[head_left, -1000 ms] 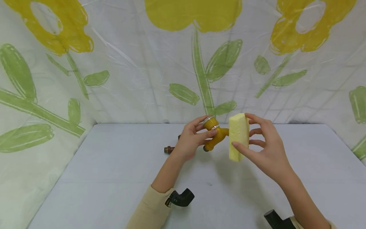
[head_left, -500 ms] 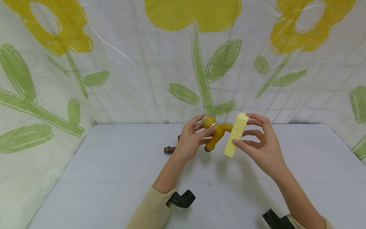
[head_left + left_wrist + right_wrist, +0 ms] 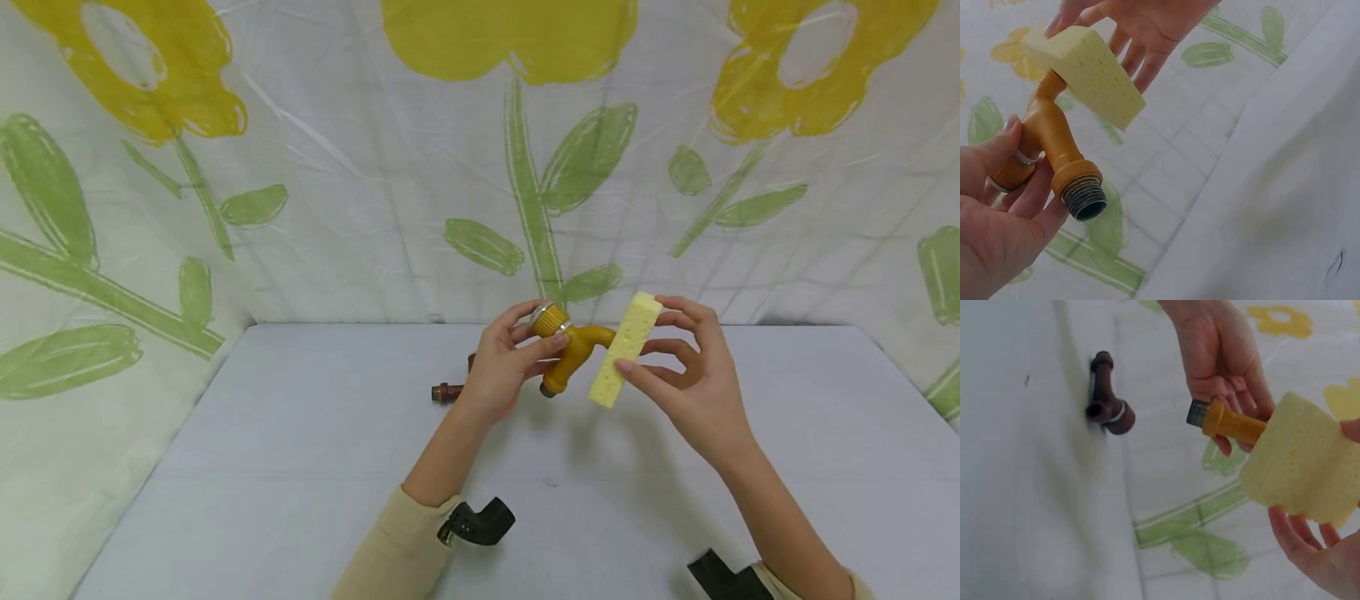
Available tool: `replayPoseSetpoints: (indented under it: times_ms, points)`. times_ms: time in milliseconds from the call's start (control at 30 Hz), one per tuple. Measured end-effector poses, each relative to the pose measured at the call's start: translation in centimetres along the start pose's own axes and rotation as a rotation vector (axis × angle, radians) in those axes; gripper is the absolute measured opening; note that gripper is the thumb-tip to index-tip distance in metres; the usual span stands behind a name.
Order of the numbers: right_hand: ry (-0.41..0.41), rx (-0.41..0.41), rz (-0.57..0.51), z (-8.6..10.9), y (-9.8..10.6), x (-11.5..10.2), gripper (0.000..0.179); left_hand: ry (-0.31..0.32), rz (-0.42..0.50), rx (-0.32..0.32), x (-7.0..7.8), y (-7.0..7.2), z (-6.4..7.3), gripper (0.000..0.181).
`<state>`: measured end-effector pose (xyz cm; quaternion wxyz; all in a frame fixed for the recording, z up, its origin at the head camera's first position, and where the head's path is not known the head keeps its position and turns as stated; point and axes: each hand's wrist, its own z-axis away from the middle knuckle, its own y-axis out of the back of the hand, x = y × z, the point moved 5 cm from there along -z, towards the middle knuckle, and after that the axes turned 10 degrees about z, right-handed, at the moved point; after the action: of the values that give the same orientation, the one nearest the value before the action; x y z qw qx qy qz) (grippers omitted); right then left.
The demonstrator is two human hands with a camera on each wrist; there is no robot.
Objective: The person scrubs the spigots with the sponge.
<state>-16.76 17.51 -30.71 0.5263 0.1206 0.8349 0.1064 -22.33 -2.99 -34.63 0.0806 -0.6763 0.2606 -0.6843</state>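
Observation:
My left hand [image 3: 495, 367] grips a yellow faucet [image 3: 573, 354] by its ribbed knob end, holding it up above the table. The faucet's dark threaded inlet [image 3: 1085, 199] points toward the camera in the left wrist view. My right hand [image 3: 693, 375] pinches a pale yellow sponge [image 3: 626, 350] between thumb and fingers. The sponge is tilted, its flat face right at the tip of the faucet's spout [image 3: 1052, 81]. In the right wrist view the sponge [image 3: 1300, 462] covers part of the faucet [image 3: 1235, 425] and the left hand's fingertips behind it.
A second faucet, dark reddish-brown [image 3: 1104, 397], lies on the white table [image 3: 300, 467]; the left hand hides most of it in the head view. Behind the table hangs a white sheet [image 3: 337, 208] with painted yellow flowers. A black camera mount sits on each sleeve.
The right hand has turned the sponge from upright to a slant, its narrow side now toward the head camera. The left hand and yellow faucet have hardly moved.

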Motion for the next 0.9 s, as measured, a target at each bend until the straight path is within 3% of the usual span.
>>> replayPoseSetpoints:
  times_ms: [200, 500, 900]
  points:
    - [-0.003, -0.011, 0.009, 0.0, -0.1, 0.2, 0.079, -0.004, 0.004, 0.005, 0.0, -0.1, 0.1, 0.05]
    - [0.023, 0.004, -0.086, 0.0, -0.2, 0.0, 0.078, 0.007, -0.007, 0.008, 0.2, -0.1, 0.2, 0.049]
    - [0.027, -0.073, 0.134, 0.7, -1.9, -0.1, 0.084, -0.036, 0.06, 0.085, 0.7, 0.5, 0.1, 0.053]
